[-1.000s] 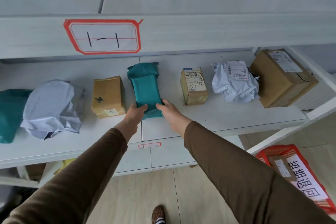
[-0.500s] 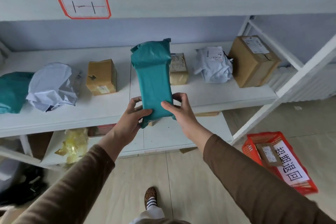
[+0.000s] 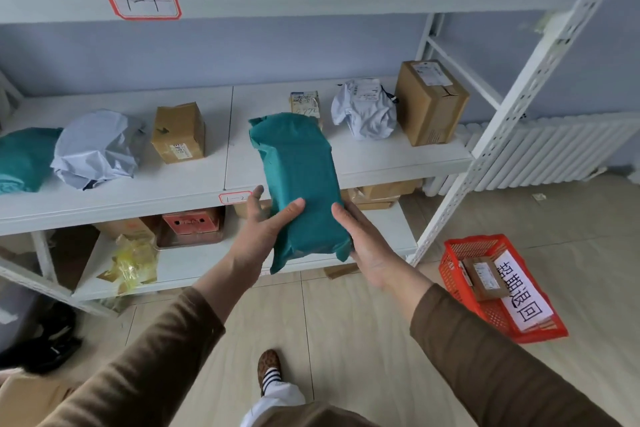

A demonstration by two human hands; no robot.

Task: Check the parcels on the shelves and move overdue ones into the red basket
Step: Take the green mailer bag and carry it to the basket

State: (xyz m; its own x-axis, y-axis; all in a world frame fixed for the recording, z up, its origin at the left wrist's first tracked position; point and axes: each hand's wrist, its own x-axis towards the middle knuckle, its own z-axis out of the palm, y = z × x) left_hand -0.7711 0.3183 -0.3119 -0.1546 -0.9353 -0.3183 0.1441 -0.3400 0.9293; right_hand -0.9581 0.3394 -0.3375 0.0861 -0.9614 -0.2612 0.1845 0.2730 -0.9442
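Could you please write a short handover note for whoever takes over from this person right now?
Left hand and right hand both hold the teal parcel, lifted off the shelf in front of it; no label shows on the side facing the camera.
Red basket sits on the floor to the right, with one small brown box already in it.
Left: finish checking the teal parcel, then basket or reshelve it; check the boxes and bags on the shelf.

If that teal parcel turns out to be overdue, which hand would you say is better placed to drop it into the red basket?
Probably the right hand. It already supports the teal parcel on the side nearer the red basket, which sits on the floor to the right. The left hand would have to cross over.
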